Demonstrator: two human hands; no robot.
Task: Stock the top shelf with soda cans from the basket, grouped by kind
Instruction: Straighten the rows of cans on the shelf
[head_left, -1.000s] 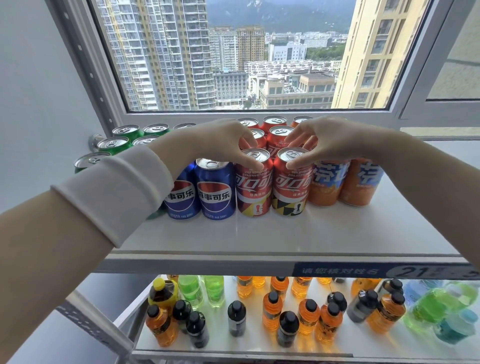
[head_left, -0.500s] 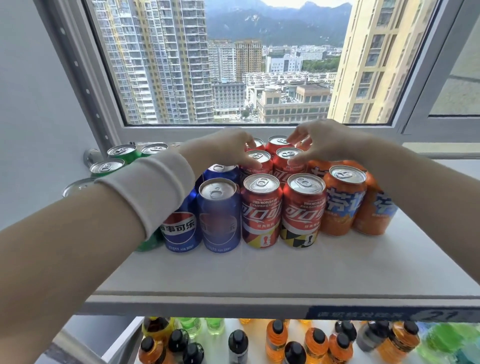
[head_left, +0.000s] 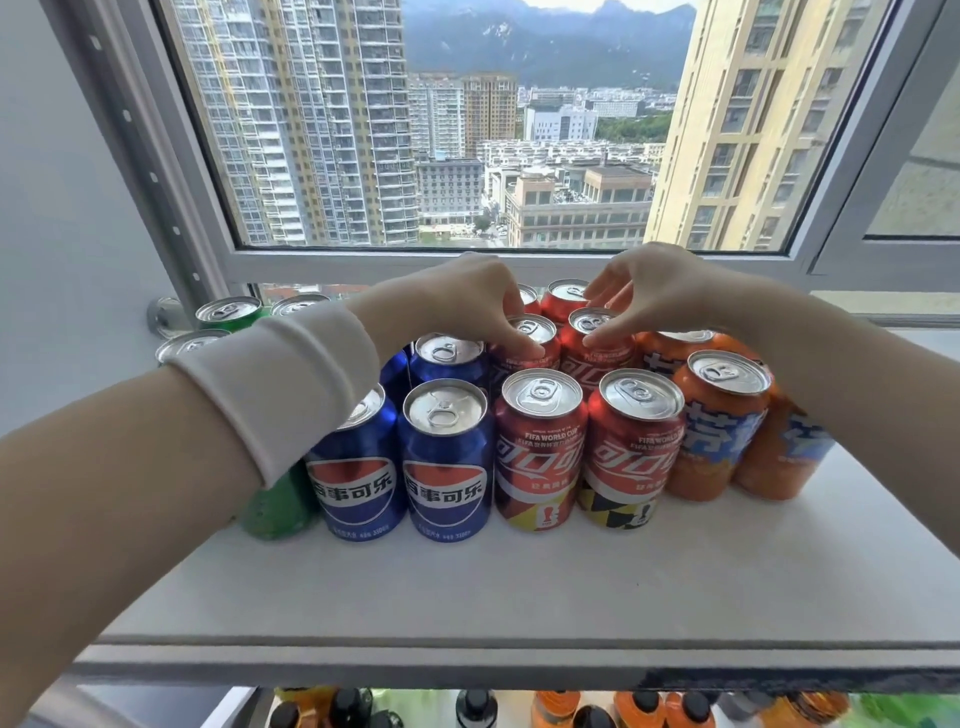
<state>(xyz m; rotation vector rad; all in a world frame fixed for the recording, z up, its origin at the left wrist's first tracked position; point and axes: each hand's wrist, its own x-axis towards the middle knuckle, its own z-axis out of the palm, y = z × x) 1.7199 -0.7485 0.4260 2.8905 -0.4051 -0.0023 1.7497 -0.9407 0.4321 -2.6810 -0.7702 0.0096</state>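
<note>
The left grip (head_left: 457, 304) curls fingers and thumb round the rim of a second-row red can (head_left: 540, 328). The right grip (head_left: 660, 291) likewise holds the neighbouring red can (head_left: 590, 322). Both cans stand upright, tabs up, hemmed in by other cans. Toward the wrists, past the front row (head_left: 540, 441), bare shelf (head_left: 519, 597) runs to its edge.

Both arms reach in from either side and converge on the second-row red cans (head_left: 530, 332), forearms angled inward, palms down. The left hand (head_left: 457, 299) claws onto the left can of that pair, thumb on the near rim and fingers curled over the far rim, with a white wristband (head_left: 275, 384) on that wrist. The right hand (head_left: 657, 291) mirrors it on the right can, thumb at the near rim, fingers curled behind; thumb tips close, not touching.
</note>
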